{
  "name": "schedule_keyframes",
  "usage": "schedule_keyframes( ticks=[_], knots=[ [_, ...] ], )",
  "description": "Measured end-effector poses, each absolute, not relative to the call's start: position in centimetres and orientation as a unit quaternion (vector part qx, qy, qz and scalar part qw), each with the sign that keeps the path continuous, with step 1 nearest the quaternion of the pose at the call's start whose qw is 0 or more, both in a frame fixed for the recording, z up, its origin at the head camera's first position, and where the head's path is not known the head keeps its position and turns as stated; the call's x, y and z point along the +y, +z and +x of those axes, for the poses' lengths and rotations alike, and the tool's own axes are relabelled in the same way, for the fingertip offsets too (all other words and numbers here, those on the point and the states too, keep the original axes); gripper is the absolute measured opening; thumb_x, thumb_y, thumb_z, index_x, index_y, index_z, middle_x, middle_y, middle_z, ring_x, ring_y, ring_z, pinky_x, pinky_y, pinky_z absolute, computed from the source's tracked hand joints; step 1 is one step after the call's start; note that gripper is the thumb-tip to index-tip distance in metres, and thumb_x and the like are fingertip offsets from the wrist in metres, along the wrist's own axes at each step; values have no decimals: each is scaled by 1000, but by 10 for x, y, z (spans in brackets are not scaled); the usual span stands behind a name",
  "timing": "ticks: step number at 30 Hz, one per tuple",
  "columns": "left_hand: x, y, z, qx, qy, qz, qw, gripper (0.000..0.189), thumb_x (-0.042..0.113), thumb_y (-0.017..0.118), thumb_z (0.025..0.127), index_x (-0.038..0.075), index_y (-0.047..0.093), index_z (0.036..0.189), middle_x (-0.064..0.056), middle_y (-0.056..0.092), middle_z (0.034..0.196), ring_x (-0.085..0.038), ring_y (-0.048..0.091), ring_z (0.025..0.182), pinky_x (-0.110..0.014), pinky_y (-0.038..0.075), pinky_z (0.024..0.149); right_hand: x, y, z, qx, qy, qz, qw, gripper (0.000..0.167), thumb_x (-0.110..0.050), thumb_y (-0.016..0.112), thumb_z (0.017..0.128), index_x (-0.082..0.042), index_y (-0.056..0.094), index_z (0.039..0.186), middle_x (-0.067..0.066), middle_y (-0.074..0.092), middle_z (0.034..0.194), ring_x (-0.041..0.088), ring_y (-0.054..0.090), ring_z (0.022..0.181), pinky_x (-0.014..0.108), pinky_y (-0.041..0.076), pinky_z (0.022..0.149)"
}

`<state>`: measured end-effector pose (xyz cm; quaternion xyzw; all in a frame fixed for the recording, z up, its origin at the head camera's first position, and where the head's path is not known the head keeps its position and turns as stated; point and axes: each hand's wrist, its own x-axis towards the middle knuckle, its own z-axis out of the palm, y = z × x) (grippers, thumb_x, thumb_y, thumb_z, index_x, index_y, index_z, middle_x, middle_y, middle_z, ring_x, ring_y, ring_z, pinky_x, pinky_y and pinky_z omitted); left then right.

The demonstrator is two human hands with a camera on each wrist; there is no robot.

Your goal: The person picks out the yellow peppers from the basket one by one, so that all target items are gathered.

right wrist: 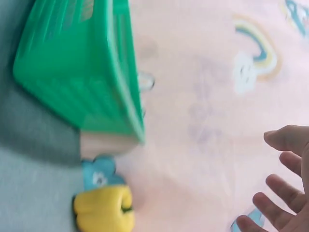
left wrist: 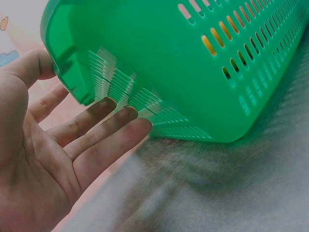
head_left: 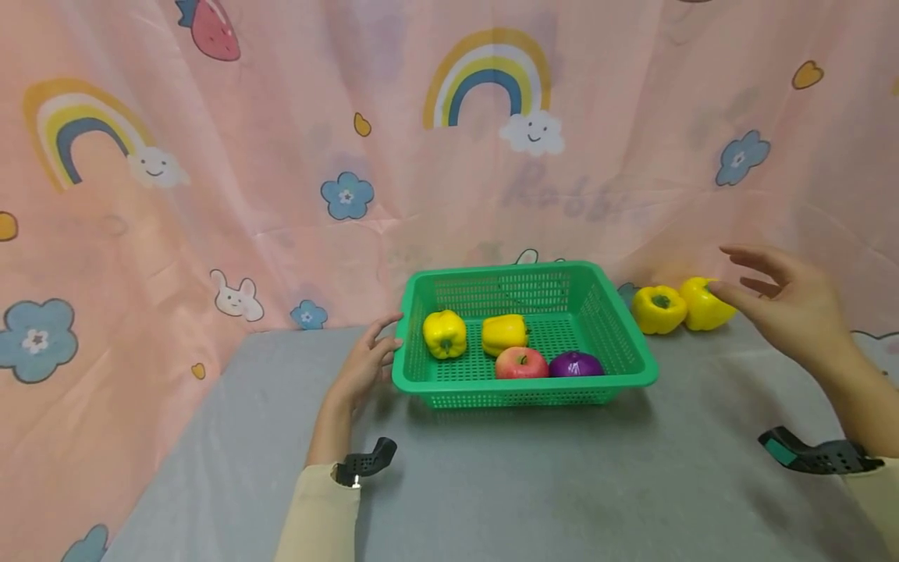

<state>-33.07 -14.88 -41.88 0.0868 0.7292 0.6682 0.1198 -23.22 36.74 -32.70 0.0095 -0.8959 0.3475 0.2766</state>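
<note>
Left grip (head_left: 362,367), fingers extended, touches the green basket (head_left: 523,385) at its left rim, presumably steadying it on the counter (head_left: 527,484). Right grip (head_left: 801,308), loosely spread and unloaded, hangs near yellow bell peppers (head_left: 659,311) right of the basket.

Faint purple lettering (head_left: 569,195) marks the pink curtain (head_left: 449,211) that hangs in front of you. From your head camera you can make out a capital R and what appears to be a double b; the remaining letters are too pale to read. Your right wrist view shows the lettering sideways, blurred beyond reading.
</note>
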Motion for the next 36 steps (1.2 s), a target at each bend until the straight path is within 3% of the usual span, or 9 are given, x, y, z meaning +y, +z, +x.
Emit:
schedule_keyframes(
  ticks=[4, 9, 13, 16, 19, 22, 29, 32, 36],
  knots=[
    [-148, -419, -331, 726, 672, 87, 120, 52, 21, 51, 103, 30, 39, 152, -21, 57, 140, -25, 71, 109, -34, 61, 80, 351, -318, -226, -890, 364, 41, 271, 52, -22, 72, 94, -16, 57, 143, -18, 56, 141, -23, 41, 112, -7, 34, 89],
    [-148, -418, -331, 724, 674, 84, 118, 52, 20, 51, 103, 30, 40, 152, -22, 58, 138, -21, 71, 106, -34, 60, 81, 329, -308, -222, -900, 359, 54, 240, 55, -27, 74, 93, -24, 56, 145, -5, 57, 143, -25, 40, 105, -7, 35, 82],
    [-149, -417, -333, 726, 673, 82, 120, 52, 21, 51, 103, 30, 39, 152, -21, 57, 140, -23, 70, 110, -34, 60, 81, 311, -302, -219, -898, 368, 78, 229, 54, -22, 76, 91, -23, 58, 142, -19, 58, 132, -23, 42, 107, -7, 36, 81],
    [-149, -417, -333, 725, 673, 81, 122, 52, 21, 51, 103, 31, 39, 153, -21, 56, 141, -26, 69, 113, -34, 60, 82, 297, -298, -219, -892, 377, 100, 228, 53, -17, 77, 89, -21, 61, 139, -21, 57, 128, -9, 48, 118, -6, 36, 85],
    [-149, -417, -333, 725, 672, 82, 123, 52, 21, 51, 103, 30, 38, 153, -22, 57, 141, -26, 69, 113, -34, 60, 82, 285, -294, -218, -892, 384, 103, 214, 53, -18, 77, 90, -22, 60, 140, -5, 59, 137, 17, 55, 130, -5, 37, 84],
    [-149, -417, -332, 724, 674, 80, 123, 52, 21, 51, 103, 30, 39, 153, -21, 57, 140, -23, 70, 111, -33, 60, 81, 276, -290, -217, -897, 386, 94, 195, 54, -23, 76, 91, -24, 58, 143, 5, 56, 144, 42, 56, 130, -2, 40, 79],
    [-148, -417, -332, 720, 678, 84, 123, 52, 21, 51, 103, 30, 39, 152, -21, 57, 139, -20, 70, 108, -33, 60, 80, 258, -285, -220, -894, 392, 125, 178, 55, -22, 74, 92, -24, 56, 144, 6, 58, 143, 41, 61, 125, 6, 49, 79],
    [-148, -418, -331, 726, 671, 84, 122, 52, 21, 50, 103, 29, 38, 153, -21, 57, 140, -20, 70, 109, -32, 60, 80, 252, -286, -223, -888, 398, 149, 175, 55, -19, 74, 92, -20, 57, 144, 10, 58, 143, 45, 60, 124, 27, 59, 88],
    [-148, -419, -331, 730, 667, 85, 123, 52, 21, 49, 103, 29, 37, 153, -21, 56, 140, -22, 69, 111, -33, 60, 81, 244, -289, -226, -883, 408, 163, 163, 54, -19, 73, 93, -18, 56, 144, 12, 57, 145, 47, 58, 127, 56, 53, 95]
  ],
)
